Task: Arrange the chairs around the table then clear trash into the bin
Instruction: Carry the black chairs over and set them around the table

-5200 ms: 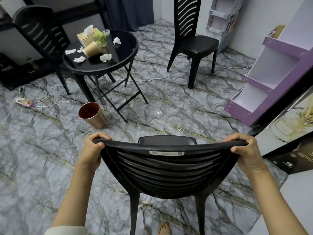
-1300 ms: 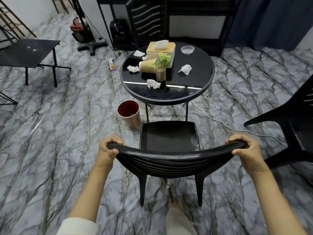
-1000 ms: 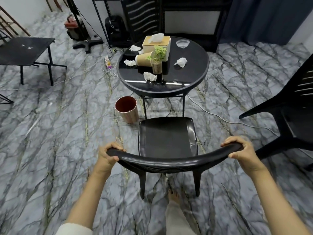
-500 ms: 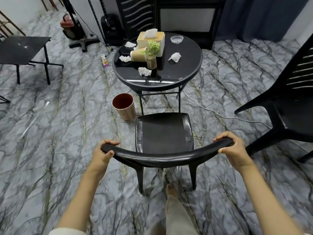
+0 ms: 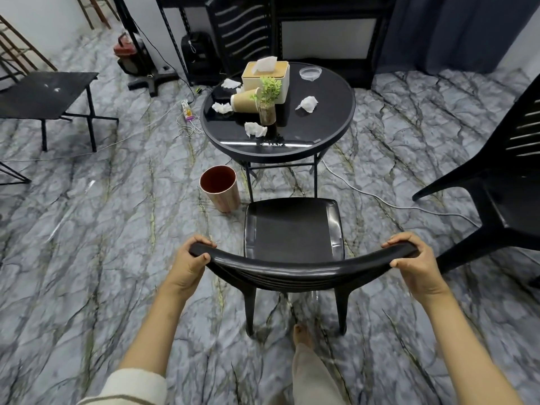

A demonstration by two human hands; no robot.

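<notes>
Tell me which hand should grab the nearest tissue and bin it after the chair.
Left, probably. The left hand grips the chair at the end nearer the bin, and the tissue lies left of the plant. The right hand would have to cross the chair.

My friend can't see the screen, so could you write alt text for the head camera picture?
A person's left hand and right hand grip the curved backrest of a black chair facing a round black table strewn with crumpled tissues, a tipped paper cup and a tissue box. A copper-coloured bin stands on the floor beside the table.
</notes>
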